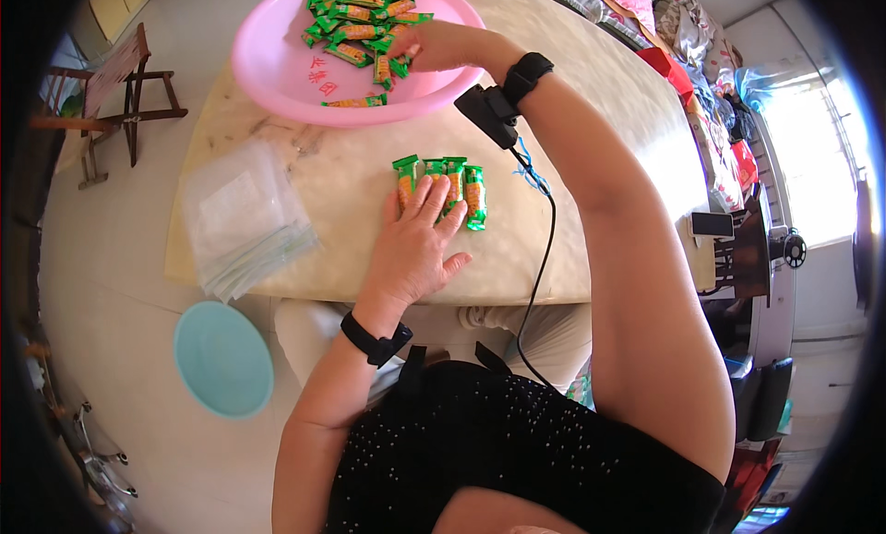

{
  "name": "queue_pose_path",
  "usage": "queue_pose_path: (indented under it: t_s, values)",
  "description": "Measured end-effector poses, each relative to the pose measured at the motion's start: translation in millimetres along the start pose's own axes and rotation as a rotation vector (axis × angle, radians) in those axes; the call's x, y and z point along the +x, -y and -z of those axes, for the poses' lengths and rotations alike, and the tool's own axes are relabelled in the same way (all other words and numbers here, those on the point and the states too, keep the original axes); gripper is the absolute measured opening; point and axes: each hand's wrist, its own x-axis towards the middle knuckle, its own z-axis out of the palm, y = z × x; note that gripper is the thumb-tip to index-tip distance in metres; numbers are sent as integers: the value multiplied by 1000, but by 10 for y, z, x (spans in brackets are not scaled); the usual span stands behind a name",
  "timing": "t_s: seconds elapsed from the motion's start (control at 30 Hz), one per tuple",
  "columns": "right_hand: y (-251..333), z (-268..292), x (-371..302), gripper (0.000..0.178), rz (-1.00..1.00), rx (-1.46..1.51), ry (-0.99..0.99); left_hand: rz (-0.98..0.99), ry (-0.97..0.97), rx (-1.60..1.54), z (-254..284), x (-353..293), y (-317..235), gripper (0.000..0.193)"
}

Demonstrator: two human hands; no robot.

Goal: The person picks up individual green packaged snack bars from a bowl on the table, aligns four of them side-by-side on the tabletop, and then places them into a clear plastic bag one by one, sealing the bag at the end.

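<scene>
Several small green-and-yellow snack packets stand side by side in a row on the table. My left hand lies over this row with its fingers spread, and the fingertips rest on the packets and partly cover them. A pink basin at the far side of the table holds a pile of the same packets, with one lying apart near its front wall. My right hand reaches over the basin's right side into the pile. Its fingers are curled together at a packet, partly hidden by the hand itself.
Clear plastic bags lie stacked at the table's left edge. A black device hangs at my right wrist, its cable running down to my lap. A light blue basin is below on the left, a folding chair farther off.
</scene>
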Motion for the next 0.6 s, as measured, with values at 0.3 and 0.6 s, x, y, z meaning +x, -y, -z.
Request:
queue_pose_path:
  t_s: [0.3,0.6]
  values:
    - [416,159,-1222,41,53,314,-415,-35,-38,84,-32,27,-41,61]
    - [186,-689,-2182,31,-97,738,-393,-43,-34,177,-119,21,-11,61]
